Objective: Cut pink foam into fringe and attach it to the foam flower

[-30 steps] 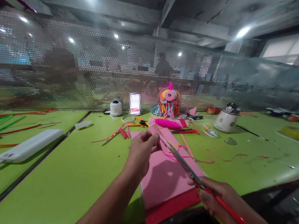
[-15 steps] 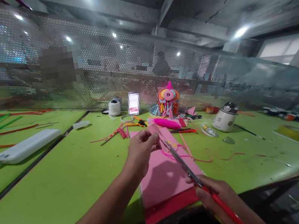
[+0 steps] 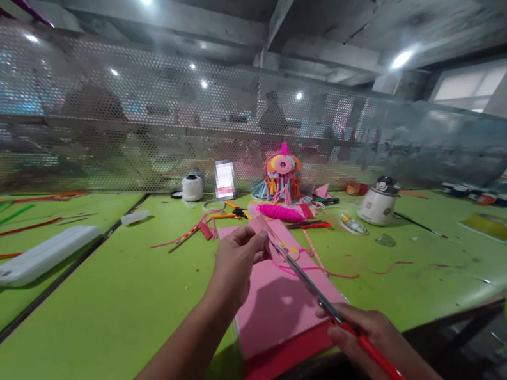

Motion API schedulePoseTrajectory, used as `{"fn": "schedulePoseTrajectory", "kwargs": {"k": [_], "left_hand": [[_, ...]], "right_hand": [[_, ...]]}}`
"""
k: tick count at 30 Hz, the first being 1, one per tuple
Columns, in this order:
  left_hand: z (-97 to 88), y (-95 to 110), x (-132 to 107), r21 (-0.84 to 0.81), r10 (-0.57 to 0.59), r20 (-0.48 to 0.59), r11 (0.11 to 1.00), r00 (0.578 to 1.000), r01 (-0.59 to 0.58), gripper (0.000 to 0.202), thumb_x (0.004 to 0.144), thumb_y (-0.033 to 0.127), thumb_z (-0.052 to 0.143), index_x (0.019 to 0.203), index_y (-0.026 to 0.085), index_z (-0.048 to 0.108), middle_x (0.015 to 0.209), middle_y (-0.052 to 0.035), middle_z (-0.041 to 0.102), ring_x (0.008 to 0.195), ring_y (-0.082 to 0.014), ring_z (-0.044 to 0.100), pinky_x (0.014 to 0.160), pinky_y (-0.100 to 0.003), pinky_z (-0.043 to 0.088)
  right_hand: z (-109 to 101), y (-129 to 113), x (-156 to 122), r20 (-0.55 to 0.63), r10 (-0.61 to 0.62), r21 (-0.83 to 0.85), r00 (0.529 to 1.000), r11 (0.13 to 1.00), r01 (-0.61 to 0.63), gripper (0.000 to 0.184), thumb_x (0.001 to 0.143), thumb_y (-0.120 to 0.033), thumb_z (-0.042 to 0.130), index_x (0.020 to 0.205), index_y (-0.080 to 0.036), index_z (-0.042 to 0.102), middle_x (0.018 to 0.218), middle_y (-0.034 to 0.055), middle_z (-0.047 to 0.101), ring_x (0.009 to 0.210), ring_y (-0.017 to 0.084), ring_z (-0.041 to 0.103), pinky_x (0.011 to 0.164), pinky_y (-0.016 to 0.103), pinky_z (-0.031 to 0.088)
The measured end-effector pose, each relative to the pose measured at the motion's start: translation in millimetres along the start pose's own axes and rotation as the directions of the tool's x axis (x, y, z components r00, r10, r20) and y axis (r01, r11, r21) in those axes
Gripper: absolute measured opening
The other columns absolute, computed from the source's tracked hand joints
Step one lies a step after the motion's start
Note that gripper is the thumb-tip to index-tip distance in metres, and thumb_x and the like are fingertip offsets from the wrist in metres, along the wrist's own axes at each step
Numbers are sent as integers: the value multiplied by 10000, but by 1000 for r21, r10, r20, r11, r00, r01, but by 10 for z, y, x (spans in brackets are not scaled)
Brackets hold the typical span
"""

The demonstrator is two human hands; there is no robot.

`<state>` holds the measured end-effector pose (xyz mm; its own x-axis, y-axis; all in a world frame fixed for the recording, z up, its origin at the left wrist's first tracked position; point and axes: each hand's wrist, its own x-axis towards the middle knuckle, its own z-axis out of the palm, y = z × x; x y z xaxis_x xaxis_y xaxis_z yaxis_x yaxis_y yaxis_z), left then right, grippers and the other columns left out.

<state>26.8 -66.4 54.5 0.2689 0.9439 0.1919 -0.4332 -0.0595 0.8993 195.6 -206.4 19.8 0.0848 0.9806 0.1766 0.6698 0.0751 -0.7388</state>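
Between the thumb and fingers of my left hand [image 3: 239, 260] is a small strip of pink paper [image 3: 259, 224]. My right hand [image 3: 367, 333] is wrapped round the red handle of long-bladed scissors [image 3: 311, 284]. The blades point away from me, and their tips are at the pink strip beside my left fingertips. Beneath both hands lie pink paper sheets [image 3: 263, 305], with a red sheet [image 3: 286, 356] along the near edge. A bright pink cord [image 3: 332, 271] trails from the sheets to the right.
Behind the sheets are a pink yarn bundle [image 3: 279, 213] and a colourful tasselled paper ornament [image 3: 283, 169]. A white bottle [image 3: 379, 203] and yellow tape roll [image 3: 490, 226] stand right. On the left lies a white power strip [image 3: 45, 254]. Perforated metal screening [image 3: 163, 114] borders the table's back.
The whole view has shifted slightly. Both hands keep their holds on the pink strip and the scissors, and the blades look a little closer together.
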Motion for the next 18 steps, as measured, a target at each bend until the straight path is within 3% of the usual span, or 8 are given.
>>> {"fn": "schedulePoseTrajectory", "kwargs": {"k": [6,18], "left_hand": [[13,32,5,-2,-23,-9,1000,1000,23,149,704,225,629,621,128,553,581,11,527,524,-87,511,561,-253,458],[2,-8,0,-5,-3,46,1000,999,3,157,696,240,641,606,136,565,603,-8,553,552,-101,523,579,-261,464]], "right_hand": [[-13,-6,2,28,9,-6,1000,1000,-9,546,768,-620,426,901,-145,661,503,-20,348,463,106,319,403,201,261],[-20,-18,22,33,-2,53,999,999,0,527,777,-602,431,936,-145,639,558,1,444,483,116,379,460,208,363]]}}
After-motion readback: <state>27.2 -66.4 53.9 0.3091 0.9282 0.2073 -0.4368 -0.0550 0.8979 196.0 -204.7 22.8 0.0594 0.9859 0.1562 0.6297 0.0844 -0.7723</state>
